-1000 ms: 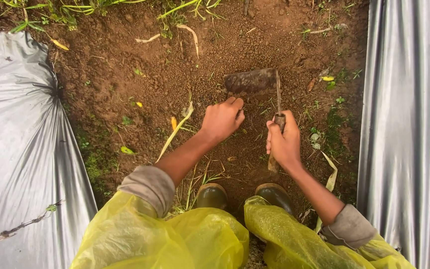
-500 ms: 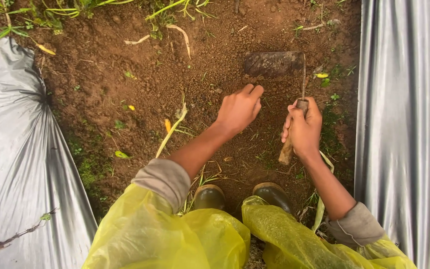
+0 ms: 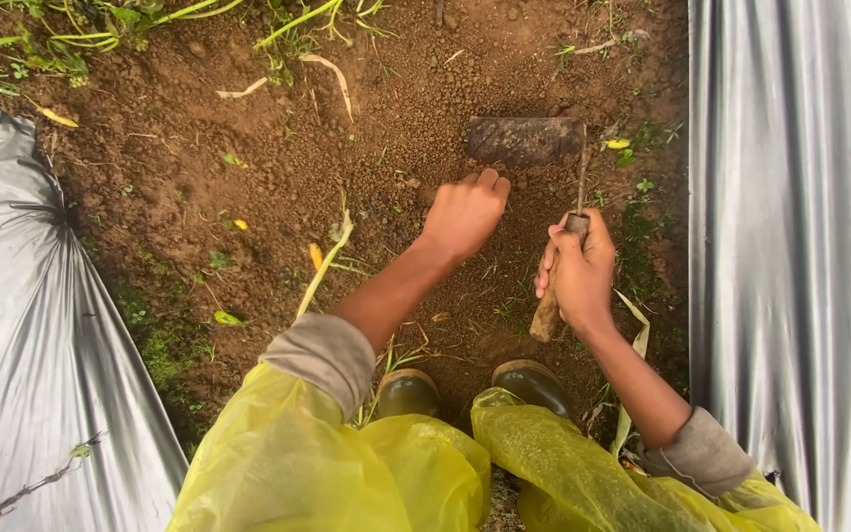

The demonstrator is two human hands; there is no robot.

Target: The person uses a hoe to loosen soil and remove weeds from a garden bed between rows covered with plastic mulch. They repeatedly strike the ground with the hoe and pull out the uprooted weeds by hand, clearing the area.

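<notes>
- A short hand hoe (image 3: 544, 187) is gripped by the right hand (image 3: 579, 274); the fingers are wrapped fully around its wooden handle (image 3: 546, 317), whose lower end protrudes below the fist.
- A thin metal shank is seen rising from the top of the fist to the flat, soil-caked blade (image 3: 522, 141), which lies broadside on the ground above both hands.
- The left hand (image 3: 463, 214) is held just left of the blade, with the fingers curled loosely toward the soil (image 3: 278, 197); the fingertips are placed on or just over the ground below the blade's left end. Nothing can be seen in this hand's grasp; whether something small is pinched cannot be told.
- The two hands are kept near each other but apart.
- The strip of brown, crumbly soil is bordered on both sides by silver plastic sheeting (image 3: 790, 246).
- Two dark rubber boots (image 3: 534, 379) are planted on the soil below the hands.
- The knees are covered by a yellow translucent raincoat (image 3: 347, 463); grey cuffs are visible at both forearms.
- Small green weeds (image 3: 91, 30) and dry leaf strips are scattered along the top edge and across the soil.
</notes>
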